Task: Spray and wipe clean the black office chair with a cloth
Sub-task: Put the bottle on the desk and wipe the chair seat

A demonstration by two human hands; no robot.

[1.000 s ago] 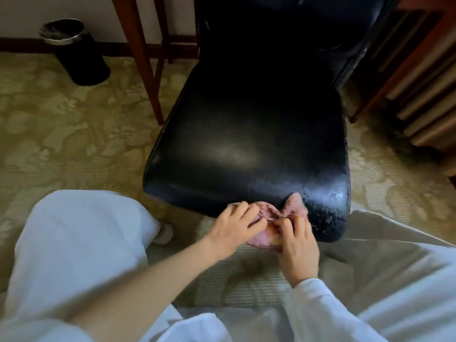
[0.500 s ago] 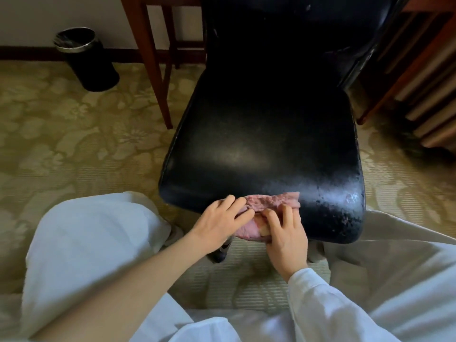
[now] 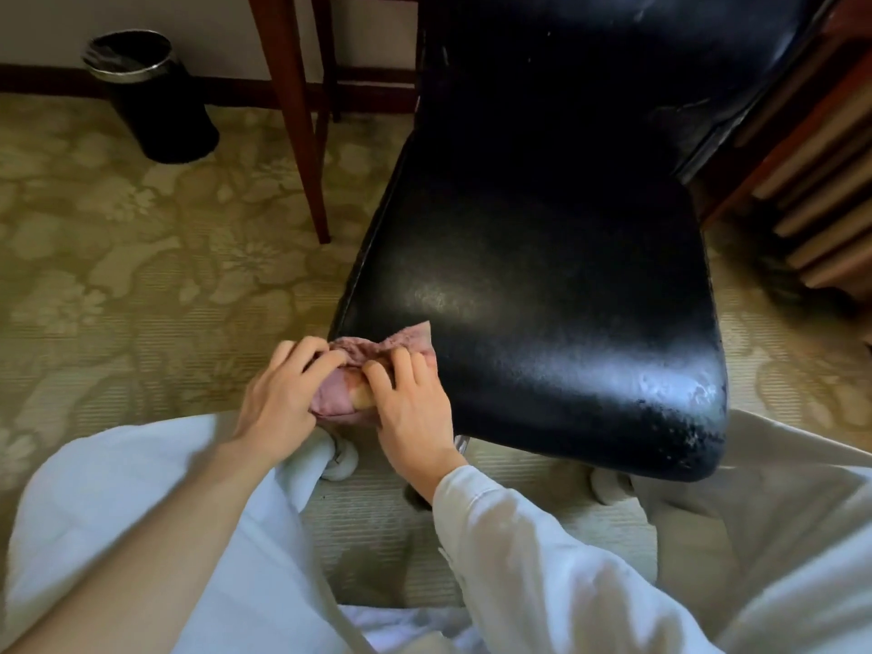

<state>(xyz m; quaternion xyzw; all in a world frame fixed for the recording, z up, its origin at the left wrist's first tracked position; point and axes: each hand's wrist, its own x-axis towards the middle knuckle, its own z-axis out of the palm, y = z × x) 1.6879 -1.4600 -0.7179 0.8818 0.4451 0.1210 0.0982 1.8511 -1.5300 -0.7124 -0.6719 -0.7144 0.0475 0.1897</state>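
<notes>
The black office chair [image 3: 542,285] fills the middle of the head view, its shiny seat worn and flaking at the front right corner. A bunched pink cloth [image 3: 377,351] lies over the seat's front left edge. My left hand [image 3: 283,394] grips the cloth's left side with curled fingers. My right hand [image 3: 410,403] holds the right side, its fingers bent over the cloth at the seat edge. No spray bottle is in view.
A black waste bin [image 3: 146,96] stands at the back left by the wall. Red-brown wooden desk legs [image 3: 292,110] rise left of the chair, and wooden furniture [image 3: 811,172] crowds the right. Patterned carpet [image 3: 141,257] covers the floor; my knees in pale trousers flank the chair.
Both hands have slid the cloth leftward along the seat's front edge, from right of centre to the front left corner. The view has shifted with them.
</notes>
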